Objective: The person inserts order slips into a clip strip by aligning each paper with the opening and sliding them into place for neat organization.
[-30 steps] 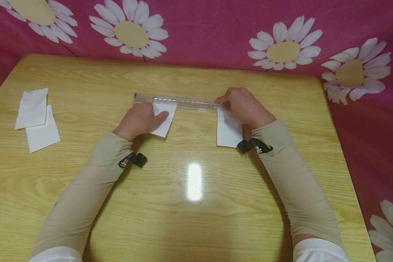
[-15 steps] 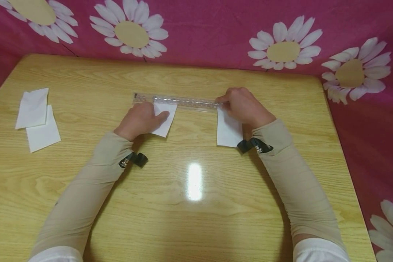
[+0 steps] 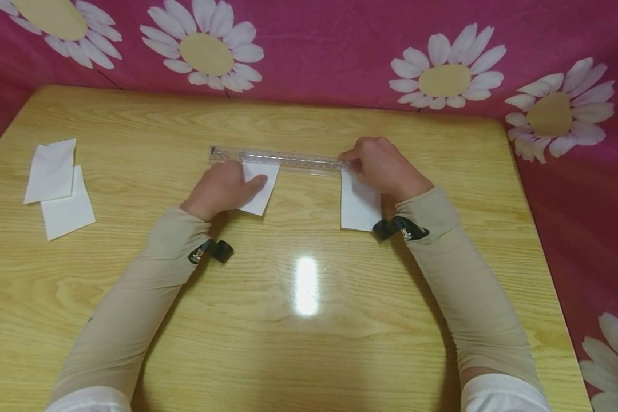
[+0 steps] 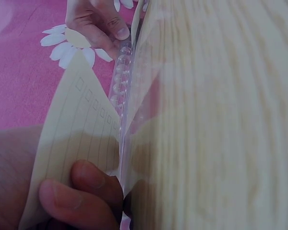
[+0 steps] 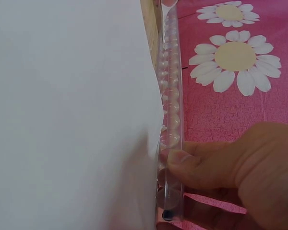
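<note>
Beneath the fingers spreads the wooden table [image 3: 268, 343], and past the left fingertips to the right runs a clear plastic strip [image 3: 309, 162], pinched near one end by the right hand [image 3: 386, 166]. Below those fingers is a white sheet [image 3: 359, 206]; the left hand [image 3: 218, 186] clamps a lined sheet [image 4: 81, 129], its hold on the strip unclear.

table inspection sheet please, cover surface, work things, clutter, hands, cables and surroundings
Surface: wood-grain table, with a glare patch.
Work things: clear plastic strip; left sheet and right sheet beside it.
Clutter: two loose sheets, overlapping, off to the left.
Hands: left hand holds the left sheet; right hand pinches the strip's end.
Cables: nothing seen.
Surroundings: pink daisy-print backdrop behind and to the right.
</note>
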The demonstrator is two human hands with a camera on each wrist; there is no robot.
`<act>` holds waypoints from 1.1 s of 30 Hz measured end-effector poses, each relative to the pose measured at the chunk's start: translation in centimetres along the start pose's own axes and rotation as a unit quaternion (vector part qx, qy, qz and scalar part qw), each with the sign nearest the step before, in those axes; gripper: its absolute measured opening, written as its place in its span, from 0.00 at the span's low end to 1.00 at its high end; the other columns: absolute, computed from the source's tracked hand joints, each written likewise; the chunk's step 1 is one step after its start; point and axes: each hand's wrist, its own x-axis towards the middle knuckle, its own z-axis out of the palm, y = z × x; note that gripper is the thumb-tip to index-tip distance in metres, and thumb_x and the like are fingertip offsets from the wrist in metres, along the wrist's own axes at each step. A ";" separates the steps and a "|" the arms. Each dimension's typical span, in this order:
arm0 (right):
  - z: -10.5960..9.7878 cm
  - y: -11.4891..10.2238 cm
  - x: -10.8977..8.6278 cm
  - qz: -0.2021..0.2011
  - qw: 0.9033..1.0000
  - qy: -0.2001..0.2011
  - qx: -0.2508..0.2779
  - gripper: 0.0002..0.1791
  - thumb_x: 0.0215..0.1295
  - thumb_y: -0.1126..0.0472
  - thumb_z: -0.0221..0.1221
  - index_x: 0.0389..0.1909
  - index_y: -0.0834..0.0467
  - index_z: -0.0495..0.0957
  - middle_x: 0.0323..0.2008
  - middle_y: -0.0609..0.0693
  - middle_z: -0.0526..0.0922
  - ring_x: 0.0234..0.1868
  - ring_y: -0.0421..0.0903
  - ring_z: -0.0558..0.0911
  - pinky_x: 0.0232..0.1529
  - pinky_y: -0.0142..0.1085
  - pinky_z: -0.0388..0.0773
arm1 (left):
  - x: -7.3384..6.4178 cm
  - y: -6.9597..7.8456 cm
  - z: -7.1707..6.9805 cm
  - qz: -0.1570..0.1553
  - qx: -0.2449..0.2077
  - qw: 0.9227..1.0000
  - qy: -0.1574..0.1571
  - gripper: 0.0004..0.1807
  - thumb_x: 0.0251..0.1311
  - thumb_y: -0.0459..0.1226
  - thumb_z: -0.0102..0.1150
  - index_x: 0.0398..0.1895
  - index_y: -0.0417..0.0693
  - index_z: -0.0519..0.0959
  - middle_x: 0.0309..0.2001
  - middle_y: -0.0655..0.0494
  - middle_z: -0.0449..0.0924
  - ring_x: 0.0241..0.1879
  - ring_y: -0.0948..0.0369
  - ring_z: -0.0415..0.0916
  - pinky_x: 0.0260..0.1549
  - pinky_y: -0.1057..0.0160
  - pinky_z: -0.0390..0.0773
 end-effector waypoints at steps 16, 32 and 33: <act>0.0 -0.1 -0.2 -0.003 1.000 0.006 0.011 0.19 0.73 0.70 0.53 0.61 0.58 0.82 0.45 0.63 0.86 0.36 0.51 0.74 0.39 0.42 0.73 | 0.1 0.1 0.1 0.011 0.012 1.000 -0.003 0.28 0.74 0.57 0.49 0.22 0.45 0.72 0.24 0.51 0.71 0.24 0.56 0.69 0.25 0.61 0.70; 0.0 -0.1 -0.1 -0.003 1.000 0.007 0.012 0.19 0.74 0.69 0.53 0.61 0.58 0.82 0.45 0.63 0.86 0.36 0.51 0.74 0.39 0.42 0.72 | 0.1 0.3 0.2 0.009 0.014 1.000 -0.006 0.28 0.74 0.57 0.49 0.23 0.46 0.71 0.25 0.52 0.70 0.24 0.56 0.69 0.24 0.61 0.70; 0.0 -0.1 -0.1 -0.003 1.000 0.007 0.012 0.19 0.74 0.69 0.53 0.61 0.58 0.82 0.45 0.63 0.86 0.36 0.51 0.74 0.39 0.42 0.72 | 0.1 0.3 0.2 0.009 0.014 1.000 -0.007 0.28 0.74 0.57 0.49 0.23 0.46 0.71 0.25 0.52 0.70 0.24 0.56 0.69 0.25 0.61 0.70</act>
